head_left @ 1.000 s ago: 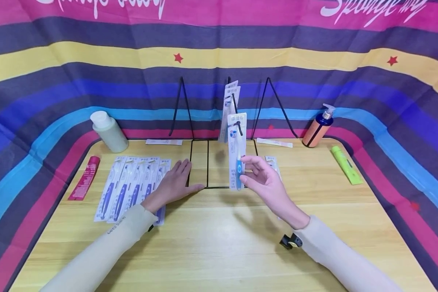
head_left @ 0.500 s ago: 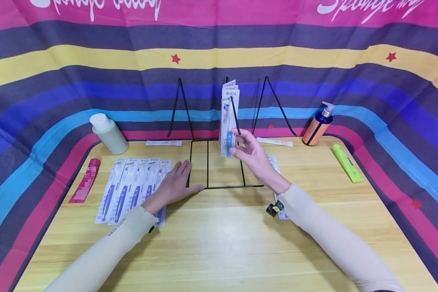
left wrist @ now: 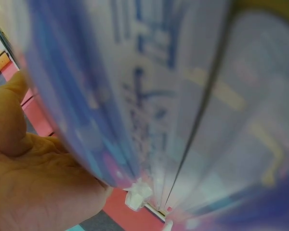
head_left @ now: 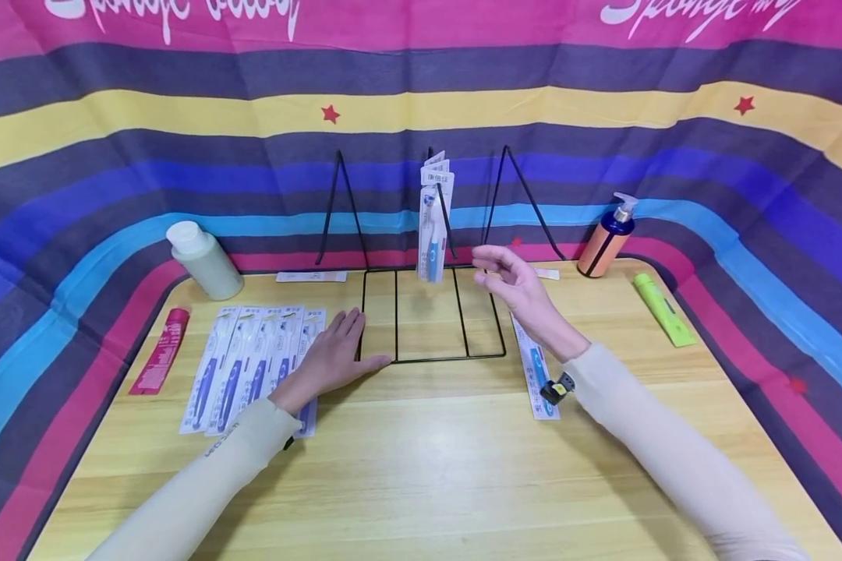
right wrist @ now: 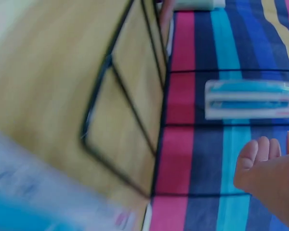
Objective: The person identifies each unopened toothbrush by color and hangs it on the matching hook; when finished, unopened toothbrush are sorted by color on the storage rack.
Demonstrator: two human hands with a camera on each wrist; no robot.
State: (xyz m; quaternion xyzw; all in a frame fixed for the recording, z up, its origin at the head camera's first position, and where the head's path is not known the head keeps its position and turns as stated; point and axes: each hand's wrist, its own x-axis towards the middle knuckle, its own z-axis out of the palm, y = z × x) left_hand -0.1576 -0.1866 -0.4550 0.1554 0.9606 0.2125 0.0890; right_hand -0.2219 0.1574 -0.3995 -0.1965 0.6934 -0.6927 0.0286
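Right hand (head_left: 515, 284) beside hung toothbrush packs (head_left: 433, 222), apart

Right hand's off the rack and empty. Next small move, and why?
Probably lower the right hand to the toothbrush pack lying on the table just beneath its wrist and pinch it. That hand is open and clear of the packs hanging on the wire rack, while the left hand rests flat on the row of packs.
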